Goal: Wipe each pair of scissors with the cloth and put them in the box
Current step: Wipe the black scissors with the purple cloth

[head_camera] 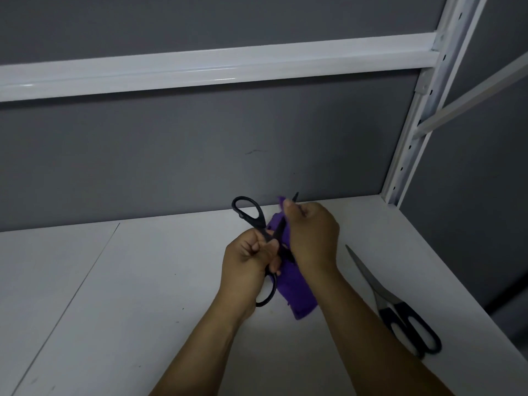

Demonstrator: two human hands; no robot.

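L grip (248,258) clasps black scissors (261,227) handles; R grip (311,235) pinches cloth (297,290) round blade, tip up-away.

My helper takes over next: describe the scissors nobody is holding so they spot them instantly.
Follow the white shelf to its right edge. The loose scissors lie flat there, blades pointing away. Unlike the all-black pair being wiped, they have grey blades and black-and-white handles.

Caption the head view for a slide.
Left hand grips black scissors, right hand pinches purple cloth round a blade; another pair lies alongside.
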